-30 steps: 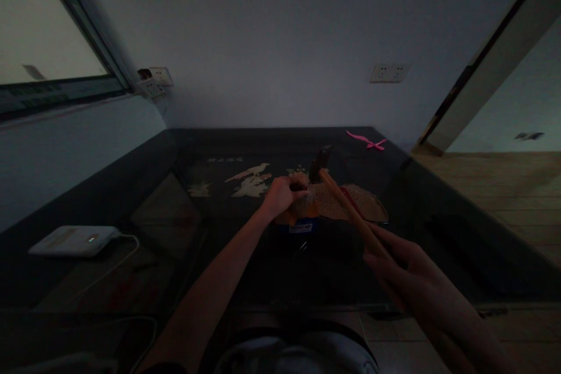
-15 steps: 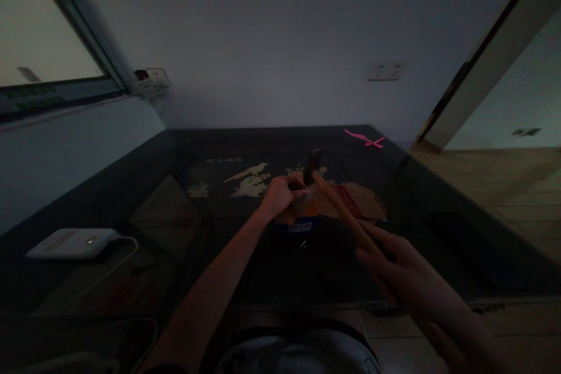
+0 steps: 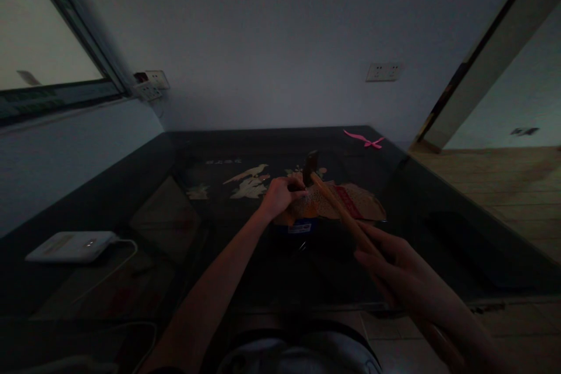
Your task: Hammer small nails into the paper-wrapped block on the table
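Observation:
My right hand (image 3: 392, 257) is wrapped round the wooden handle of a hammer (image 3: 335, 205), which slants up and to the left. Its dark head is just beside the fingertips of my left hand (image 3: 279, 196). Thumb and fingers of that left hand are pinched together over a brown, speckled flat piece with a red band (image 3: 370, 204); whatever they grip is too small and dark to name. Under the speckled piece, a blue item with a white label (image 3: 300, 228) shows at its near edge.
The dark glossy table (image 3: 263, 277) bears a bird and flower picture. A white device with a cable (image 3: 72, 246) lies at left, a pink strip (image 3: 367, 141) at the back right, and a black flat object (image 3: 475, 251) at right. Behind stands a wall with a socket (image 3: 383, 72).
The view has shifted very slightly. Both hands and the hammer stay in nearly the same place, with the hammer's head a touch lower and further left.

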`<state>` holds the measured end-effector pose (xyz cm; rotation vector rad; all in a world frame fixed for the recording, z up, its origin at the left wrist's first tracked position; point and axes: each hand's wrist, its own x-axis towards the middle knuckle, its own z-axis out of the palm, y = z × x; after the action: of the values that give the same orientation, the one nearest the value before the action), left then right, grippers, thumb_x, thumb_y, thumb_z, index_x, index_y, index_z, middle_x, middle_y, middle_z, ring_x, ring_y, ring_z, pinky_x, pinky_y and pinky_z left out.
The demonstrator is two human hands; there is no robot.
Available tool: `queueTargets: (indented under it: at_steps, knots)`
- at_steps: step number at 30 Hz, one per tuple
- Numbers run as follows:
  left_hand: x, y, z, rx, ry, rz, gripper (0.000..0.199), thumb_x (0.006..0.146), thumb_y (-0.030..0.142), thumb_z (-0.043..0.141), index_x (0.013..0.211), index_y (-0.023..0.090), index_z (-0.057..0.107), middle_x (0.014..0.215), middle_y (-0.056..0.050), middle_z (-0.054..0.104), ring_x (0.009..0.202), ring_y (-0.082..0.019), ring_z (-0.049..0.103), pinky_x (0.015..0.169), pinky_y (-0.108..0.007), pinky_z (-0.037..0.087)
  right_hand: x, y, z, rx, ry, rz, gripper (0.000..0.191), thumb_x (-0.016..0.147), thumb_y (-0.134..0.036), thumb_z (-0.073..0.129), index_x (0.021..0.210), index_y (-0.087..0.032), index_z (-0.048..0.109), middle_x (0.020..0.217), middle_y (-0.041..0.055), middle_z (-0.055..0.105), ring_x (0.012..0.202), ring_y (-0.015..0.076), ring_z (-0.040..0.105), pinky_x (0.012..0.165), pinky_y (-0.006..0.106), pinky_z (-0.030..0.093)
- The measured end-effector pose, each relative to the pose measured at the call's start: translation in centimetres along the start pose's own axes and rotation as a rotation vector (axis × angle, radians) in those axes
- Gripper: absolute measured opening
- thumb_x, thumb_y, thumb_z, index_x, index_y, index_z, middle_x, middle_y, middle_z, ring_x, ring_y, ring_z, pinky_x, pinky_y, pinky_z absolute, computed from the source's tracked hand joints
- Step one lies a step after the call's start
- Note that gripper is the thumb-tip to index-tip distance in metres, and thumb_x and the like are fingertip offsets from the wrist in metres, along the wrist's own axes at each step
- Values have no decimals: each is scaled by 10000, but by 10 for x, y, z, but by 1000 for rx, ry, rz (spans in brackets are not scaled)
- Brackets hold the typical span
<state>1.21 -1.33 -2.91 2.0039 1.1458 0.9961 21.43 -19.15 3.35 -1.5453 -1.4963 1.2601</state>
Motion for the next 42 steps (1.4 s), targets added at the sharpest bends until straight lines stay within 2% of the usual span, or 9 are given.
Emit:
queueTargets:
  at_steps: [5, 10, 14, 18, 20, 22, 26, 36, 42]
  knots:
    - [1, -3, 1, 15, 16, -6, 106, 702, 226, 704, 766, 142, 694, 781, -46, 711, 734, -166, 647, 755, -289, 485, -3, -1, -2, -36, 75, -46, 636, 754, -411, 599, 1330, -163, 495, 707, 11, 600, 479, 103, 479, 394, 201, 374]
    - [1, -1, 1, -1, -2, -9, 89, 715, 229, 689, 752, 148, 689, 802, -44, 710, 740, -159, 642, 720, -268, 487, -2, -2, -1, -46, 43, -26, 629, 761, -395, 591, 1331, -146, 495, 604, -14, 567, 451, 111, 478, 395, 209, 391]
    - [1, -1, 1, -29, 9, -1, 96, 698, 216, 705, 753, 139, 693, 786, -50, 707, 747, -165, 650, 742, -272, 484, -4, -6, -3, -58, 77, -77, 601, 767, -400, 597, 1311, -156, 520, 856, 61, 660, 736, 196, 612, 623, 282, 512]
    - [0, 0, 1, -13, 22, -12, 103, 699, 228, 706, 762, 146, 696, 803, -49, 709, 752, -171, 650, 727, -279, 482, -2, -4, -4, -55, 70, -120, 571, 763, -393, 616, 1279, -156, 551, 1042, 94, 654, 991, 258, 590, 827, 345, 495]
    - [0, 0, 1, 3, 20, -5, 84, 703, 220, 700, 748, 149, 695, 793, -45, 709, 748, -169, 649, 735, -279, 479, -2, -2, -4, -55, 68, -106, 577, 759, -387, 622, 1278, -146, 550, 931, 81, 669, 927, 243, 611, 772, 319, 514]
    - [0, 1, 0, -5, 16, 7, 69, 704, 205, 697, 739, 145, 694, 783, -44, 709, 745, -165, 650, 746, -275, 475, -4, -1, -4, -38, 53, -59, 606, 766, -397, 612, 1312, -153, 515, 710, 28, 634, 688, 189, 621, 578, 262, 518]
    - [0, 0, 0, -23, 22, 36, 67, 700, 199, 700, 723, 137, 689, 777, -48, 709, 747, -161, 652, 746, -264, 472, -7, -2, -5, -9, 37, -4, 650, 777, -423, 591, 1367, -190, 448, 520, -51, 498, 361, 92, 421, 326, 198, 359]
    - [2, -6, 4, -20, 15, 11, 96, 710, 217, 691, 774, 147, 703, 795, -50, 711, 741, -161, 650, 740, -274, 479, -3, -1, -7, -80, 71, -103, 591, 772, -416, 603, 1304, -169, 528, 932, 69, 662, 771, 195, 614, 633, 270, 517]
    - [1, -3, 3, 13, 18, -5, 117, 705, 244, 699, 771, 148, 699, 791, -39, 710, 730, -162, 646, 721, -268, 473, -2, 0, -5, -60, 52, -69, 579, 772, -381, 603, 1302, -160, 530, 701, 18, 622, 718, 191, 606, 622, 272, 506]
